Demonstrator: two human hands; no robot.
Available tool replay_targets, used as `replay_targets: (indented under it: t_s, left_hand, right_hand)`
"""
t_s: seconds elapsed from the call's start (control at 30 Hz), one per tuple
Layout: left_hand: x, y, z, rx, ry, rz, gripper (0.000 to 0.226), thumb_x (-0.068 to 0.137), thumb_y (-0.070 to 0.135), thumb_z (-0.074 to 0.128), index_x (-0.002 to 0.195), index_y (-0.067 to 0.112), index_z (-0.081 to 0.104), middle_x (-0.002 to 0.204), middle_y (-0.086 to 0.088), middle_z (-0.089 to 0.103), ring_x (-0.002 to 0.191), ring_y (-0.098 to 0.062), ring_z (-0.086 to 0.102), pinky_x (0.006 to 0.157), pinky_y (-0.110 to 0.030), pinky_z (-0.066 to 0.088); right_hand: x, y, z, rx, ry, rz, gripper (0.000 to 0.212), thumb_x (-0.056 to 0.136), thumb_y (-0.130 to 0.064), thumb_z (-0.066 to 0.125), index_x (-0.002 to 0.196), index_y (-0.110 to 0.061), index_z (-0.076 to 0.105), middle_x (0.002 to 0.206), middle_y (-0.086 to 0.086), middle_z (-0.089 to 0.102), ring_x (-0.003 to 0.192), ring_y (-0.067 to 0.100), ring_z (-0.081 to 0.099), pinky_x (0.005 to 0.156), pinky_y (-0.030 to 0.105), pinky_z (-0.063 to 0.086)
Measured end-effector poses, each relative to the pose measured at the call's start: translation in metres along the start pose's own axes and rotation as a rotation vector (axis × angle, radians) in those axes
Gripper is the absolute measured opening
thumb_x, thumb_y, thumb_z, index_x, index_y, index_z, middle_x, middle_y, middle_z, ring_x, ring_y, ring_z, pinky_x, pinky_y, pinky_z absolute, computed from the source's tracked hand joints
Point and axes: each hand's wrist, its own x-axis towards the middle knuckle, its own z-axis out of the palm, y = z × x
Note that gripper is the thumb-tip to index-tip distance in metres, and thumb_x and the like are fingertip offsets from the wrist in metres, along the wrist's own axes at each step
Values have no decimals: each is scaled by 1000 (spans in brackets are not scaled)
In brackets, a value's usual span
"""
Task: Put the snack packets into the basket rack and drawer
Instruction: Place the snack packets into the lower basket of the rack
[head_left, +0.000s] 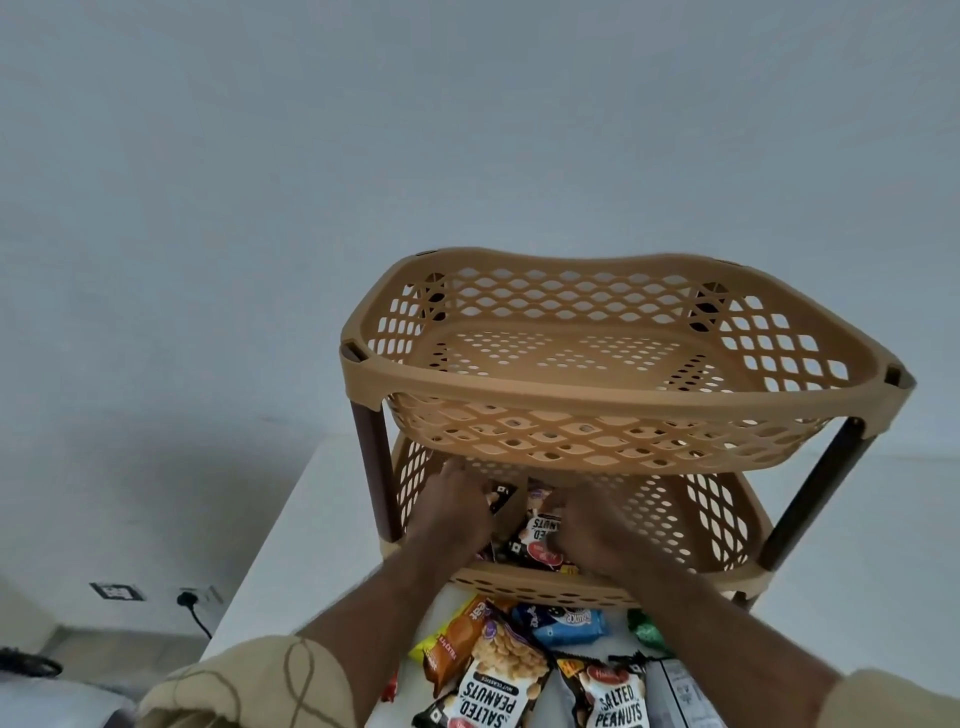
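Note:
A tan plastic basket rack (613, 384) with brown posts stands on a white table (306, 525). Its top basket holds nothing. Both my hands reach into the lower basket (727, 525). My left hand (457, 512) grips a dark packet (501, 496) at the basket's left side. My right hand (592, 525) holds a salted peanuts packet (540, 530) upright beside it. More snack packets lie on the table in front of the rack: two salted peanuts packets (498, 680), an orange packet (452, 644), a blue packet (566, 623) and a green one (647, 631).
The table's left edge drops to the floor, where a wall socket (117, 591) and a plugged black cable (195, 613) sit. A plain white wall stands behind the rack. A grey box (685, 696) lies at the bottom right.

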Motion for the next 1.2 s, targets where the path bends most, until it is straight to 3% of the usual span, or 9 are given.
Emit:
replay_targets:
  t_s: [0.07,0.3,0.57,0.7,0.8,0.93,1.03,1.1,1.2]
  left_hand:
    - [3,-1,3,17,-77,6,41,89,5,51,128,17,59,129,-5,55,93,-13,53,67,-21,40]
    - [10,6,8,172,-268,-10,40,97,9,47,137,7,51,142,-17,45,125,-29,50,106,-35,37]
    - [-1,15,-5,47,-203,-57,41,91,9,54,132,14,57,132,-11,59,115,-27,59,91,-35,51]
    - [-15,20,-21,-67,-34,-9,32,92,10,45,116,19,63,112,-4,68,93,-21,64,78,-37,56]
    - [-32,22,-32,-63,74,132,38,92,12,44,125,22,60,123,-3,64,105,-24,60,80,-33,50]
    - [-70,14,-45,-118,218,285,27,90,16,50,110,22,66,114,5,65,104,-14,57,82,-30,49]
    - [-113,-6,-50,-196,338,261,22,88,18,57,106,26,68,103,16,61,93,1,49,77,-16,41]
    - [-143,-26,-49,-164,364,215,19,91,21,58,106,27,68,100,14,62,92,-4,51,78,-19,41]
    - [-183,-61,-47,-108,320,118,17,91,23,60,104,31,67,95,17,60,89,-5,53,75,-23,44]
  right_hand:
    - [3,0,2,-50,-37,-50,43,82,-4,73,123,-16,66,125,4,64,104,18,63,87,30,55]
    - [11,4,4,-53,-74,-85,43,84,-1,69,124,-20,66,129,7,63,104,19,64,89,31,54]
    - [-5,6,-5,-128,-208,-107,61,94,0,45,151,-21,34,154,12,36,127,27,50,99,31,46]
    - [-28,9,-26,-23,-119,-182,64,92,8,44,147,-24,41,140,9,53,94,15,61,76,24,50]
    - [-56,7,-41,24,-9,-235,53,92,0,48,134,-32,54,111,1,70,87,17,68,79,37,60]
    - [-98,9,-49,162,127,-275,49,94,-7,48,138,-26,51,120,0,67,81,20,71,66,34,57]
    - [-127,21,-42,253,294,-317,42,96,-8,51,136,-21,54,132,0,61,113,19,63,94,35,51]
    - [-146,32,-33,285,305,-336,40,96,-9,51,135,-19,55,137,-1,57,127,17,52,107,40,42]
    - [-167,46,-20,299,315,-317,38,96,-11,52,133,-21,56,130,-2,61,117,17,58,96,36,48]
